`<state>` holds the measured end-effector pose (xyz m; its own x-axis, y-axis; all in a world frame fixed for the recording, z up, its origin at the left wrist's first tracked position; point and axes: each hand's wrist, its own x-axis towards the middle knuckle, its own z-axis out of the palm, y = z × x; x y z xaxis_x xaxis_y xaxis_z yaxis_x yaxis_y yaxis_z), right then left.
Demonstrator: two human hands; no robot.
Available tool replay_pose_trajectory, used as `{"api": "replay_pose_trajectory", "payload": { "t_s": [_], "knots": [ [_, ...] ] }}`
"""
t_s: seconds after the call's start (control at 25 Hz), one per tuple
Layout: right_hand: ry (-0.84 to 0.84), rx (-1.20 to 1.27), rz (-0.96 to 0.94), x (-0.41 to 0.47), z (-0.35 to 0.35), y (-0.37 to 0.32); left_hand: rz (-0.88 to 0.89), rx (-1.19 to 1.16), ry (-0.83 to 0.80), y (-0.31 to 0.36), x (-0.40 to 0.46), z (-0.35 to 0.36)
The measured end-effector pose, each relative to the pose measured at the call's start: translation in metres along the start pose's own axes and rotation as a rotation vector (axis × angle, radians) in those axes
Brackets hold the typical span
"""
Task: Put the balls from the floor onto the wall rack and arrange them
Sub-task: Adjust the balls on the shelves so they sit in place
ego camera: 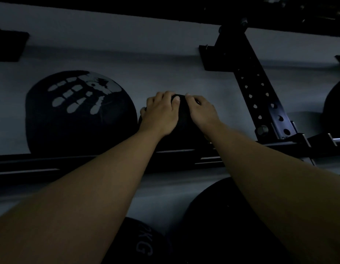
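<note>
Two bare forearms fill the lower frame, crossing over dark balls (228, 221) at bottom centre. Left hand (160, 113) and right hand (202, 111) clasp a small black ball (181, 130) on the rack rail (74, 161), mid-frame. Just left sits a handprint ball (79, 113). Right, a perforated upright (260, 96) slants across the grey wall (127, 48). Light is dim.

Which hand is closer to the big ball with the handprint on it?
The left hand. It rests on the small dark ball right beside the handprint ball. The right hand sits on that small ball's far side, toward the rack upright.
</note>
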<state>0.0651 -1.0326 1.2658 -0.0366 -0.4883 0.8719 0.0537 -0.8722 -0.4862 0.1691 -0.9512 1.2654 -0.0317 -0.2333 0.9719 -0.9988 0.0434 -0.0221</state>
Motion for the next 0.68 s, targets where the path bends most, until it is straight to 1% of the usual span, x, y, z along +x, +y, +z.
{"api": "replay_pose_trajectory", "payload": {
  "t_s": [0.16, 0.36, 0.52, 0.68],
  "knots": [
    [-0.029, -0.003, -0.020, 0.003, -0.002, 0.004, -0.011, 0.031, 0.000, 0.001, 0.000, 0.003],
    [-0.056, -0.108, -0.044, 0.002, -0.005, -0.001, 0.003, 0.067, -0.079, -0.002, 0.006, -0.003],
    [-0.037, -0.244, -0.088, -0.004, -0.003, -0.011, 0.045, 0.092, -0.191, -0.005, 0.012, -0.013],
    [-0.058, -0.349, -0.117, -0.016, 0.005, -0.032, 0.086, 0.215, -0.314, -0.009, 0.020, -0.035]
  ]
}}
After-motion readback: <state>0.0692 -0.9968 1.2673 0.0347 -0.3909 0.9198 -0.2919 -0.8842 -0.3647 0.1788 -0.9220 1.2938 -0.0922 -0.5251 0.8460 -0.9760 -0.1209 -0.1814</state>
